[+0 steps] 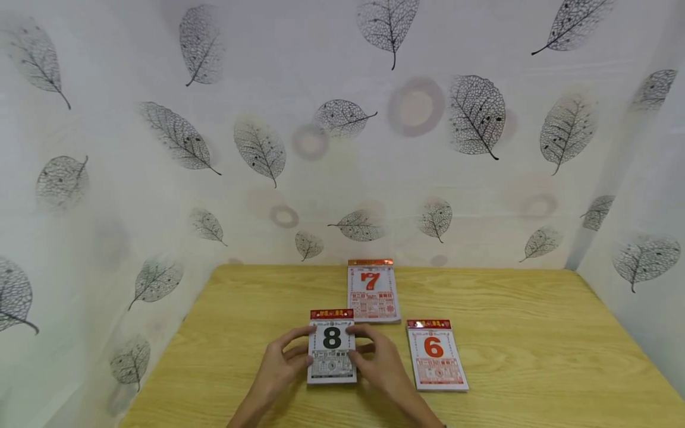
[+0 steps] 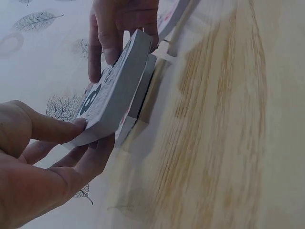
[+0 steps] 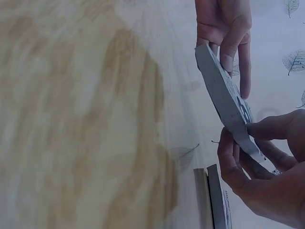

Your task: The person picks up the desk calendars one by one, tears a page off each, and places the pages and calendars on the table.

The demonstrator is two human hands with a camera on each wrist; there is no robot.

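Observation:
Between both hands is a tear-off calendar block [image 1: 332, 356] with a black 8 and a red top strip. My left hand [image 1: 280, 362] pinches its left edge, thumb on the front face and fingers behind. On the opposite edge my right hand [image 1: 379, 359] holds it the same way. Both wrist views show the block's thick white page edge, and fingers supporting it from beneath; the left wrist view shows the block [image 2: 116, 90] tilted above the table.
Behind it lies a larger calendar [image 1: 373, 291] with a red 7, near the table's back edge. To the right lies a calendar [image 1: 437, 359] with a red 6. The wooden table [image 1: 535, 345] meets a leaf-patterned curtain [image 1: 417, 172] at the back and sides.

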